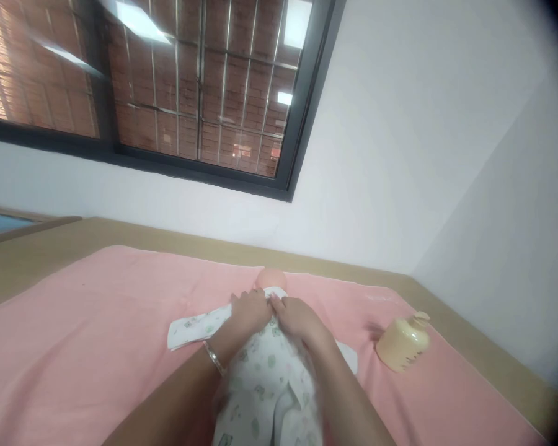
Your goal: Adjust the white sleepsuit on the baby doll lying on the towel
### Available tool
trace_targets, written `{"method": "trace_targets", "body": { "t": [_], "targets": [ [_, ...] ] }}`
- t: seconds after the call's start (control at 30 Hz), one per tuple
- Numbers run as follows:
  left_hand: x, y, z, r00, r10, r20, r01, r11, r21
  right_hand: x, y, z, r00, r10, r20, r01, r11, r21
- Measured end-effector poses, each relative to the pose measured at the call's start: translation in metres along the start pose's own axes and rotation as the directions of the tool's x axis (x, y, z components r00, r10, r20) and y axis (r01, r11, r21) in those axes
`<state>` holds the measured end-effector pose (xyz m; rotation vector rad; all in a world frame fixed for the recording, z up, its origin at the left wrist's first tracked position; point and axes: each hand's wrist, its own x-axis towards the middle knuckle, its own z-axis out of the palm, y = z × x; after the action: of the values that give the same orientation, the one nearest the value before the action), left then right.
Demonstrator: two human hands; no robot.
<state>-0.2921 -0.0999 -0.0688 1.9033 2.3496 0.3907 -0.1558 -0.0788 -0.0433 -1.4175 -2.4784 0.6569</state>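
A baby doll lies on a pink blanket (97, 322), its bare head (270, 279) pointing away from me. It wears a white printed garment (265, 378), one sleeve (195, 329) stretched out to the left. My left hand (250, 310), with a bracelet on the wrist, and my right hand (297, 319) rest side by side at the doll's neck. The fingers of both are curled onto the collar of the garment.
A cream-coloured bottle (403, 342) lies on its side on the blanket to the right. The blanket covers a wooden surface (37, 248) that meets white walls. A dark-framed window (186, 111) is above the far wall.
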Motion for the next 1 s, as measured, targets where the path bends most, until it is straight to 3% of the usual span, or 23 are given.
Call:
{"method": "trace_targets", "body": {
  "t": [0.13,0.27,0.37,0.57,1.0],
  "targets": [
    [0.001,-0.004,-0.004,0.998,0.027,0.055,-0.027,1.0,-0.01,-0.008,-0.01,-0.001,1.0,-0.005,-0.014,0.005,1.0,0.021],
    [-0.009,0.006,0.001,0.991,0.095,-0.094,-0.081,0.986,0.143,0.013,0.006,0.008,0.999,0.034,-0.025,-0.035,0.999,-0.024],
    [-0.008,0.009,0.006,0.984,0.104,-0.147,-0.083,0.986,0.145,0.031,0.021,0.015,0.997,0.076,-0.014,-0.076,0.996,-0.037],
    [0.007,-0.005,0.009,0.999,-0.003,-0.053,0.001,0.999,-0.038,0.041,0.026,0.025,0.992,0.108,-0.058,-0.115,0.986,-0.123],
    [0.012,-0.013,0.011,1.0,0.026,-0.001,-0.026,0.989,-0.142,0.042,0.029,0.036,0.97,0.187,-0.153,-0.196,0.979,-0.047]
  ]
}}
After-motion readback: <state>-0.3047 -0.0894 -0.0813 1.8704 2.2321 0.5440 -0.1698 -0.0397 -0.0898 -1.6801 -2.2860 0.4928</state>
